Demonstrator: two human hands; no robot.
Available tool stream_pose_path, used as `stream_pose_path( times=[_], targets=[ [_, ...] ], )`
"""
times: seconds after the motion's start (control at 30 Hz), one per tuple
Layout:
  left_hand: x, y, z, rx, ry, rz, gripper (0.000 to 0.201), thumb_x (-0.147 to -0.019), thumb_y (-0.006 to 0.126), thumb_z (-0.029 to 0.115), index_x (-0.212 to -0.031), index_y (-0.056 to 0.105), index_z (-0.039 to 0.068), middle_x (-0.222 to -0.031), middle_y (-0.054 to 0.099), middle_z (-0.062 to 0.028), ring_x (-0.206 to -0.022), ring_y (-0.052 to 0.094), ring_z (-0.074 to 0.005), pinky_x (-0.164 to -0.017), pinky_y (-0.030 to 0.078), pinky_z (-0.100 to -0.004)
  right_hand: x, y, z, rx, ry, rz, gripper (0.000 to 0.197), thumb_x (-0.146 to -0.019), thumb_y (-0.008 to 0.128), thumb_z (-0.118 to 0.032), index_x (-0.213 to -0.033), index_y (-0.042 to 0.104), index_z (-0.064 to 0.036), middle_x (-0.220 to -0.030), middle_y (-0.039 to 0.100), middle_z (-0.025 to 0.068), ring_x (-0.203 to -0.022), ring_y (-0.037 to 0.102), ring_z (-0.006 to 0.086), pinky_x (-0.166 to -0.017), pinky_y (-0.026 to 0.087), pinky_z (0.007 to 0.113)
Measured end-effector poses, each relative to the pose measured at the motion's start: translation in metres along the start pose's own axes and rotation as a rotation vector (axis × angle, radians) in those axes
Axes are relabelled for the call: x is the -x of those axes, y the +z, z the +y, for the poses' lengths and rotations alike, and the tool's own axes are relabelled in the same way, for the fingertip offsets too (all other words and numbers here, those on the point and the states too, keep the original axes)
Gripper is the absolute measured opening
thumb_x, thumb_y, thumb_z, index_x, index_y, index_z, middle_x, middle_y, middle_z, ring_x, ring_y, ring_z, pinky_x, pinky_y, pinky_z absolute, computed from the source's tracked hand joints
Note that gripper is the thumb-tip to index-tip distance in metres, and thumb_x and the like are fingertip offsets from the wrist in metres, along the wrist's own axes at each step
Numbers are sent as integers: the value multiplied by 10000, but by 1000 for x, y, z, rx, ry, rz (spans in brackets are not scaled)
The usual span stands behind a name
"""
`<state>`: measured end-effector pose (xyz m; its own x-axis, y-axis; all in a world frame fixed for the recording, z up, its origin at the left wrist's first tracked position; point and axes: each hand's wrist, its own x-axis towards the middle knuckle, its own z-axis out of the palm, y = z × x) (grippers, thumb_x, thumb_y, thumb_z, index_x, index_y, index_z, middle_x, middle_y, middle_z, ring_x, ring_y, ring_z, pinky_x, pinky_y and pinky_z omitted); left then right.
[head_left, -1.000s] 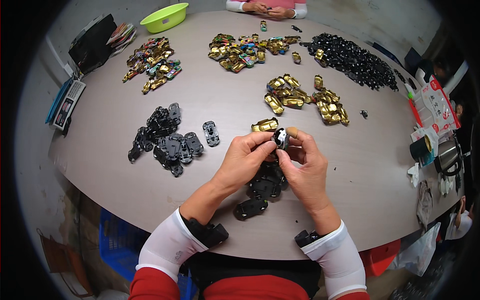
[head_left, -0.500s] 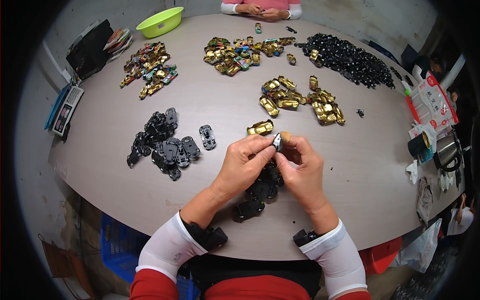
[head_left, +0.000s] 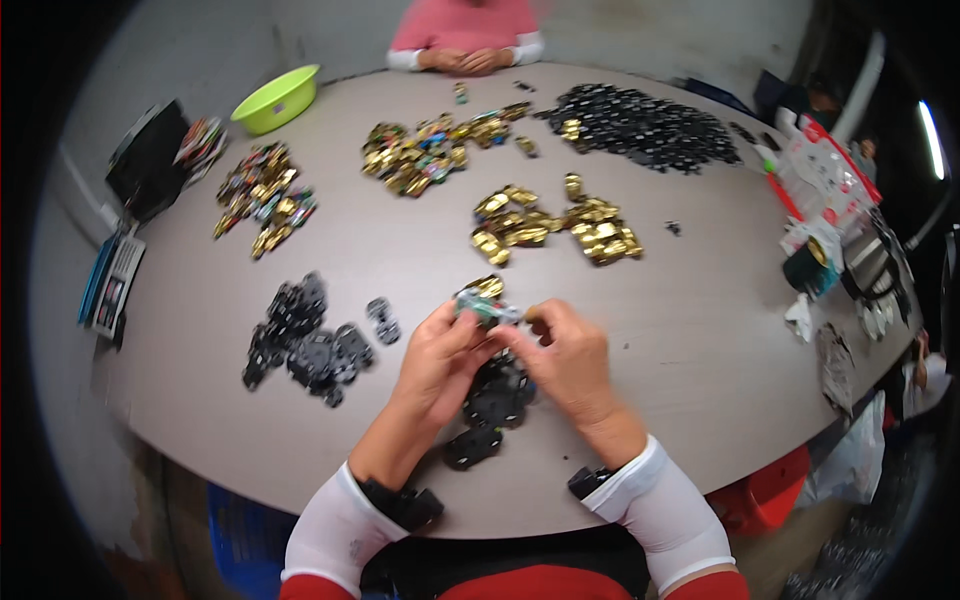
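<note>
Small toy part (head_left: 487,307), grey-green and blurry, sits near the middle of the frame, pinched between the left hand (head_left: 440,360) and the right hand (head_left: 570,360), so its shape is hard to make out. Fingers hide most of it, and a gold shiny piece (head_left: 487,287) peeks out just behind. Black plastic parts (head_left: 495,395) lie partly hidden under the hands on the smooth round table (head_left: 700,340).

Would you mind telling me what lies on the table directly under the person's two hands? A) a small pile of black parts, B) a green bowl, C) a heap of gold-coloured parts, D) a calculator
A: a small pile of black parts lies beneath and between the left hand and right hand, while the green bowl sits at the far left edge.
</note>
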<state>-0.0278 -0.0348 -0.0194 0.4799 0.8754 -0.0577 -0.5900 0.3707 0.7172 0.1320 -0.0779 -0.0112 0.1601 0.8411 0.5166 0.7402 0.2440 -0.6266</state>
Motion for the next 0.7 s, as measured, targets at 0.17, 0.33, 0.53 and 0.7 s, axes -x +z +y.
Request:
stream_pose_path(
  times=[0.17,0.33,0.53,0.7],
  targets=[
    [4,11,4,5,23,27,256,-950,571,154,-1164,513,26,-1004,620,-50,-923,603,-132,-888,496,-321,-1,0,-4,-117,-91,7,280,-846,682,-291,-805,552,-47,-755,578,142,-692,597,343,-609,482,410],
    [-4,-8,-10,12,-3,-44,231,-954,574,182,-1133,519,46,-1007,626,-46,-920,601,-123,-877,465,-297,3,5,6,-180,-66,16,256,-860,665,-242,-824,519,-34,-774,560,154,-708,588,357,-625,471,422],
    [-2,-7,-8,46,-19,-114,259,-937,600,196,-1135,519,50,-1034,615,-42,-935,582,-129,-869,462,-300,1,-1,7,-331,-177,-49,224,-873,633,-208,-838,517,-19,-800,547,152,-762,569,348,-674,457,421],
    [-2,-9,-5,77,-20,-159,301,-934,603,188,-1178,504,43,-1080,608,-47,-949,574,-131,-852,462,-304,-2,-5,3,-381,-252,-57,220,-878,622,-208,-851,523,-14,-795,530,144,-765,546,345,-692,440,418]
  ],
)
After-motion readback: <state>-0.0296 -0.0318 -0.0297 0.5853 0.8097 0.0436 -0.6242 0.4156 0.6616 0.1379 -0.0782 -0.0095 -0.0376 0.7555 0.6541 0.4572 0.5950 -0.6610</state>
